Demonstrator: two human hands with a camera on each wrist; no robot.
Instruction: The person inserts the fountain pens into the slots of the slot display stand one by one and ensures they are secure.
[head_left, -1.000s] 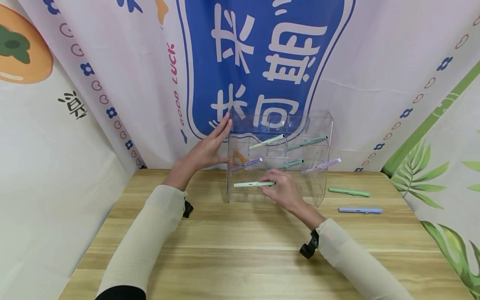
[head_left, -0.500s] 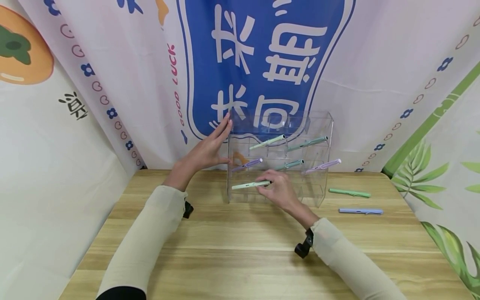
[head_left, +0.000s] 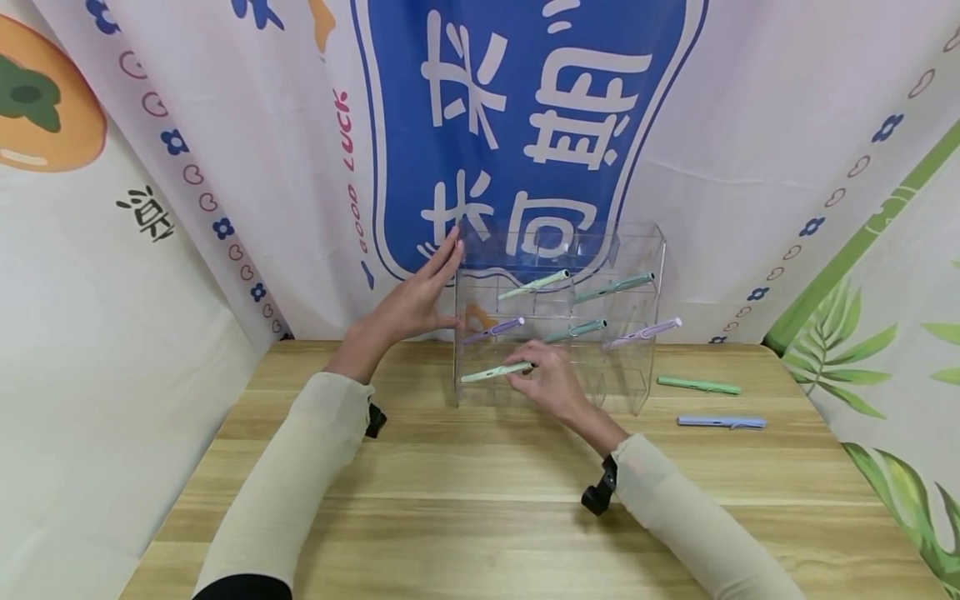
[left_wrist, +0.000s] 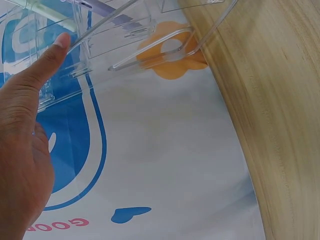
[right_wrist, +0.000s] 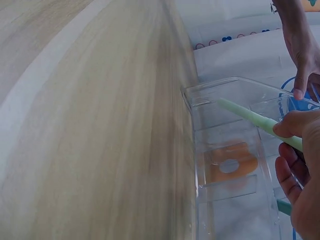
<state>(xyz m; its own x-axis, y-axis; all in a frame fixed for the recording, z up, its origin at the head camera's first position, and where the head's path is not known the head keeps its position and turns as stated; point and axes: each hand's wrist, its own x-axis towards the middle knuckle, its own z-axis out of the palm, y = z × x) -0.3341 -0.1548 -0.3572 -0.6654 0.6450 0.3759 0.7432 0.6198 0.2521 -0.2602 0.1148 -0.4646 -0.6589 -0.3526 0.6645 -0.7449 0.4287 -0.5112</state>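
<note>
A clear acrylic pen rack [head_left: 630,379] with stepped compartments stands at the back of the table. My left hand [head_left: 412,304] touches its left side with extended fingers, the thumb [left_wrist: 52,55] lying at the front edge. My right hand [head_left: 551,379] pinches a light green pen [head_left: 483,373] near one end, between thumb and fingers. That pen slants across the front of the rack's lowest row, its free end toward the lower left. In the right wrist view, the pen [right_wrist: 245,111] lies over the rack's bottom compartments; whether it touches the rack I cannot tell.
Slanting in the upper rows are a pale green pen [head_left: 534,284], two teal pens [head_left: 615,287] [head_left: 577,331], a purple pen [head_left: 495,329] and a lilac pen [head_left: 643,332]. A green pen [head_left: 699,385] and a blue pen [head_left: 722,422] lie right of the rack. A printed curtain [head_left: 742,167] hangs behind.
My right hand has moved slightly left with the light green pen, whose free end has tipped from nearly level to lower left. The left hand stays in place.
</note>
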